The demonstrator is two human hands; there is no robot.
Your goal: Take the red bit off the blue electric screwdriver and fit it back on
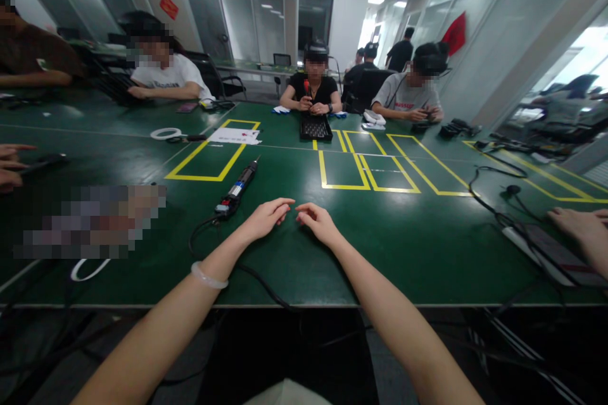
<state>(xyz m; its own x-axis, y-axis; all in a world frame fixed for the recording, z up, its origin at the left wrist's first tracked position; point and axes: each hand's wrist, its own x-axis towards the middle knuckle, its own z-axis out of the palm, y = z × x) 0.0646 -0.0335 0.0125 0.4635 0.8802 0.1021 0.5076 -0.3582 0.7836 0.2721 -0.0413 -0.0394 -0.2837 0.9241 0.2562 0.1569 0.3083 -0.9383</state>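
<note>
Both my arms reach over the green table [408, 247], fingertips nearly meeting in front of me. My left hand [266, 218] is loosely curled with nothing in it, a pale bangle on that wrist. My right hand [317, 221] is likewise loosely curled and holds nothing. An electric screwdriver [238, 188] with a black cable lies just left of my left hand, untouched.
Yellow tape rectangles [211, 158] mark the table. A black tray [316, 128] sits across from me before a seated person. Other people sit around the table. Another person's hand [582, 228] rests at right by cables and a power strip [541, 253]. A white ring [164, 133] lies far left.
</note>
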